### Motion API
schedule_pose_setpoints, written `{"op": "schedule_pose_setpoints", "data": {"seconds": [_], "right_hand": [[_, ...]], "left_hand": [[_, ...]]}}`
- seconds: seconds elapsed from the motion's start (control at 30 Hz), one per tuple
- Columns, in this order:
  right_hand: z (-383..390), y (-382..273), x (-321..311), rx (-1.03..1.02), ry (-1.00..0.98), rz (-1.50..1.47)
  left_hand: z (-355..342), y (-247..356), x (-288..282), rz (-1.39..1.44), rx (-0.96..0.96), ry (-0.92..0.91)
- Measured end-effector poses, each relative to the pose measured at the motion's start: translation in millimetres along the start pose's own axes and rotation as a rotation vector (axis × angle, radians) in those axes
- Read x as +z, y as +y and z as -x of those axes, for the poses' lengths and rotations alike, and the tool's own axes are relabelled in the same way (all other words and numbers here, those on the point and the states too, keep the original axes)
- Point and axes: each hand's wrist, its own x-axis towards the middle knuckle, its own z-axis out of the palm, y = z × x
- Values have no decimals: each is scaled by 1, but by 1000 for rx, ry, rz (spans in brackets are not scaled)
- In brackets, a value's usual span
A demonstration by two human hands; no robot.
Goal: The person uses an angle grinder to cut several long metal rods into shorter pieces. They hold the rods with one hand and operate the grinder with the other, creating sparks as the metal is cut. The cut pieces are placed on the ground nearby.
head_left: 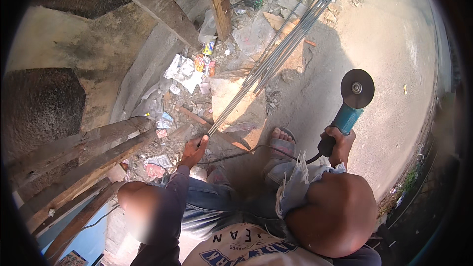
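Note:
My left hand is closed round the near ends of a few thin steel rods. They belong to a long bundle of rods that slants away to the far right over the rubble. In my right hand is a teal and black angle grinder, gripped by its rear handle. Its dark round cutting disc points away from me, well apart from the rods. Whether the disc is spinning I cannot tell. A black power cord trails from the handle past my sandalled foot toward the left.
Wooden beams lean at the left beside a stained wall. A wooden post stands at the far middle. Litter and broken rubble cover the ground near the rods. Sunlit concrete pavement stretches along the right.

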Motion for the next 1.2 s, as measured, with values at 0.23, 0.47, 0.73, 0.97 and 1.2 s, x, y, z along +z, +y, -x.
{"op": "schedule_pose_setpoints", "data": {"seconds": [0.23, 0.47, 0.73, 0.97, 1.2], "right_hand": [[7, 10, -20, 22, 4, 7], [21, -5, -9, -40, -6, -38], [32, -4, -1, -74, -15, 0], [35, -14, 13, -67, -10, -96], [23, -3, -1, -53, -1, -81]], "left_hand": [[9, -7, 26, -229, 194, 145], [10, -23, 29, -209, 320, 250], [19, -15, 32, -202, 244, 54], [30, -21, 39, -192, 396, 241], [34, 1, 27, -163, 274, 19]]}}
